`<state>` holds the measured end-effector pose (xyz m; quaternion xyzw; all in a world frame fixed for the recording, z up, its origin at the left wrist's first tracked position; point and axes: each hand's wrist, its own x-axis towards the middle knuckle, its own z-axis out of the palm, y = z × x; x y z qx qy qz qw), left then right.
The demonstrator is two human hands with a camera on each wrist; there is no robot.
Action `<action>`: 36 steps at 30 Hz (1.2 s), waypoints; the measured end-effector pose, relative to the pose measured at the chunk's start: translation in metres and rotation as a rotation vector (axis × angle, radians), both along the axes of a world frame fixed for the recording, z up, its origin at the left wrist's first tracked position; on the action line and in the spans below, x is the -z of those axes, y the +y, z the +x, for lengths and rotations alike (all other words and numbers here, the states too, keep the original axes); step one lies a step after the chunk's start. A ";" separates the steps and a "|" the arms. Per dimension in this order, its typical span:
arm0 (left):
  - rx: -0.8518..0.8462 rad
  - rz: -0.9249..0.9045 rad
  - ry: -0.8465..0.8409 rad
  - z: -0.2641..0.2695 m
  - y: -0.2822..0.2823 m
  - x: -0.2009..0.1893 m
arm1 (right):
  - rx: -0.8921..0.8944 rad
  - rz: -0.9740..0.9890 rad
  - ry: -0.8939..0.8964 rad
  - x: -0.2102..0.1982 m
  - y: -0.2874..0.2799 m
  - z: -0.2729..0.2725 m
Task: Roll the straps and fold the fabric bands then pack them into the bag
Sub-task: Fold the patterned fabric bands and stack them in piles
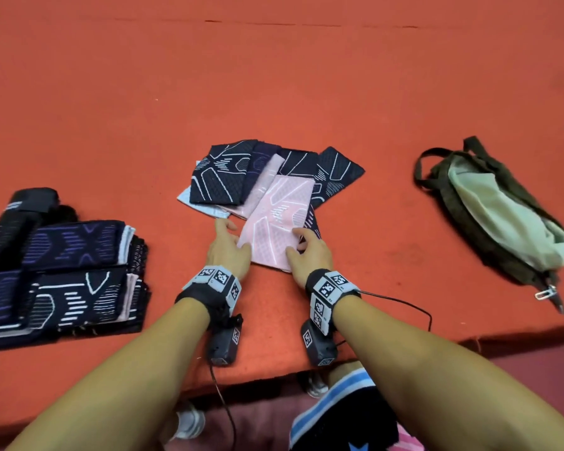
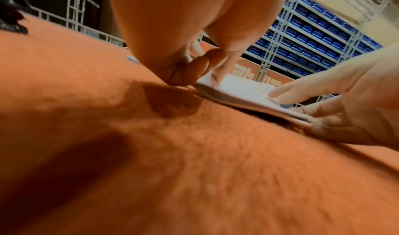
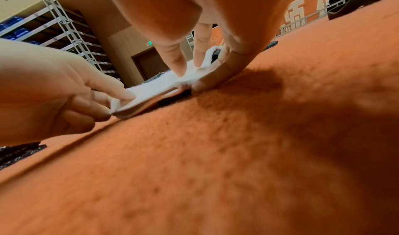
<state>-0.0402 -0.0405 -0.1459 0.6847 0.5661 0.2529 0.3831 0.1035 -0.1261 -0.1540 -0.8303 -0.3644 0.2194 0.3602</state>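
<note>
A pink fabric band (image 1: 275,219) with white lines lies flat on the orange table cover, overlapping a fan of dark navy and pink bands (image 1: 267,172) behind it. My left hand (image 1: 241,243) pinches the band's near left corner (image 3: 117,106), one finger on top and the others curled below. My right hand (image 1: 295,246) pinches the near right edge (image 2: 287,110), with fingers (image 3: 180,66) on top and the thumb at the edge. The near edge is raised slightly off the cover. The olive and pale green bag (image 1: 498,219) lies at the right, apart from both hands.
A stack of navy and purple patterned bands (image 1: 59,275) sits at the left, with black straps (image 1: 30,203) behind it. The table's front edge (image 1: 274,379) runs just behind my wrists. A cable (image 1: 404,304) trails from my right wrist.
</note>
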 end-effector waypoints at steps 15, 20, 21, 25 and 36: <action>-0.064 -0.101 -0.171 -0.121 -0.055 0.004 | -0.362 -0.076 0.135 -0.005 -0.007 -0.072; -0.028 -0.162 -0.236 -0.130 -0.063 0.000 | -0.343 -0.082 0.189 -0.001 -0.012 -0.067; -0.034 -0.178 -0.228 -0.129 -0.064 0.001 | -0.321 -0.080 0.216 -0.003 -0.014 -0.063; -0.027 -0.275 -0.275 -0.117 -0.061 0.007 | -0.164 -0.014 0.423 -0.005 -0.025 -0.046; -0.042 -0.341 -0.355 -0.106 -0.058 0.013 | -0.183 0.055 0.701 0.001 -0.040 -0.032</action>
